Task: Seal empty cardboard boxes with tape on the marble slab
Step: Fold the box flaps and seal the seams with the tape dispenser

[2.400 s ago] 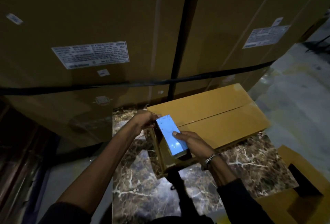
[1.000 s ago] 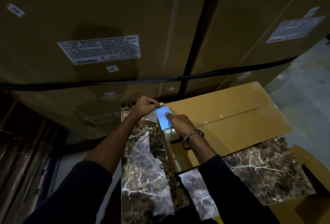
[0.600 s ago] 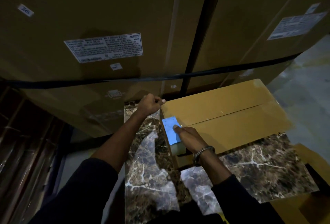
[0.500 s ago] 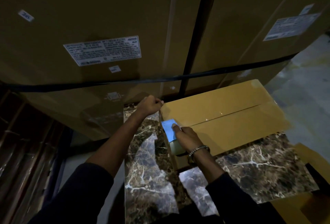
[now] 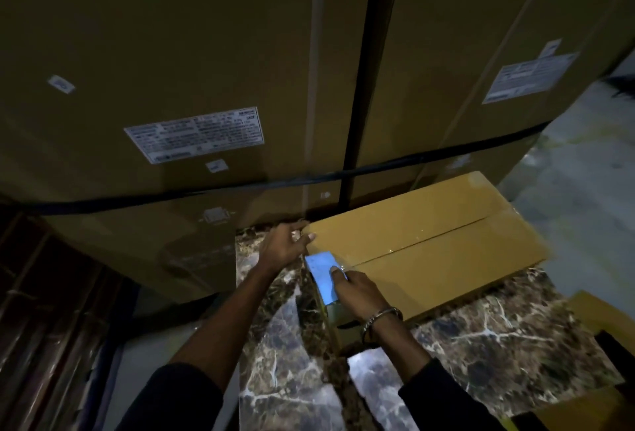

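My left hand grips the box corner while my right hand's fingers pinch the blue-lit tape; I should press it flat along the seam.

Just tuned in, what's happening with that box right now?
A person is taping a closed cardboard box on the marble slab. The left hand grips the box's near-left top corner to steady it. The right hand holds a tape roll at the box's left end, with a pale strip of tape stretched up to the centre seam. Large cartons stand behind.
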A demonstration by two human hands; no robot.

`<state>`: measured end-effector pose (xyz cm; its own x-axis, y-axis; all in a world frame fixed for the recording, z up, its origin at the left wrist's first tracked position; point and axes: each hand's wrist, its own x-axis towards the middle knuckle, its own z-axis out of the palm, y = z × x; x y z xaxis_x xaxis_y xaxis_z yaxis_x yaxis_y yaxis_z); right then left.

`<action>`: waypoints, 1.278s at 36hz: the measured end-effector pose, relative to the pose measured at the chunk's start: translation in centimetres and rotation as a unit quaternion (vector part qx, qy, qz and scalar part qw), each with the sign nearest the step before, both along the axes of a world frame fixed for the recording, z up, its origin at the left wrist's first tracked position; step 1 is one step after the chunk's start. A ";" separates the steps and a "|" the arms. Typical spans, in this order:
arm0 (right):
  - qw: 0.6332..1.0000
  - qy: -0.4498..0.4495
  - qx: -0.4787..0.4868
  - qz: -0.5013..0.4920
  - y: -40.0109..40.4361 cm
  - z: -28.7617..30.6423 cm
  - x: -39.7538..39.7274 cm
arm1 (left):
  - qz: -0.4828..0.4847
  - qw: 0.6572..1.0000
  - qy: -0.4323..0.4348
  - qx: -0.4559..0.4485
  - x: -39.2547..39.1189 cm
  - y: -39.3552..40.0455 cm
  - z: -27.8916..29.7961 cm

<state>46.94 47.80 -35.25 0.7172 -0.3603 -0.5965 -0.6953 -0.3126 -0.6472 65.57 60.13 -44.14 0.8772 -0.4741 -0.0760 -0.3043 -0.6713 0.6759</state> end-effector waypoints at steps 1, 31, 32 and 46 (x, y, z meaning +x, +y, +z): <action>1.000 0.001 0.001 0.005 0.0 0.0 -0.4 | 0.005 1.000 0.001 -0.001 -0.3 0.0 0.3; 0.999 0.033 0.017 0.002 -0.3 -0.9 -6.2 | -0.148 0.985 -0.069 0.055 -6.1 1.0 -0.8; 0.999 0.031 0.027 -0.006 -0.4 -0.9 -6.9 | -0.148 0.985 -0.076 0.053 -6.1 1.1 -0.9; 0.999 0.033 0.036 0.013 0.9 -2.0 -10.3 | -0.183 0.972 -0.130 0.074 -9.0 0.6 -1.6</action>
<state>36.65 48.74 -37.21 0.6835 -0.2967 -0.6670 -0.7300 -0.2844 -0.6215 56.61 60.74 -45.75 0.6513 -0.7581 0.0342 -0.6876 -0.5705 0.4491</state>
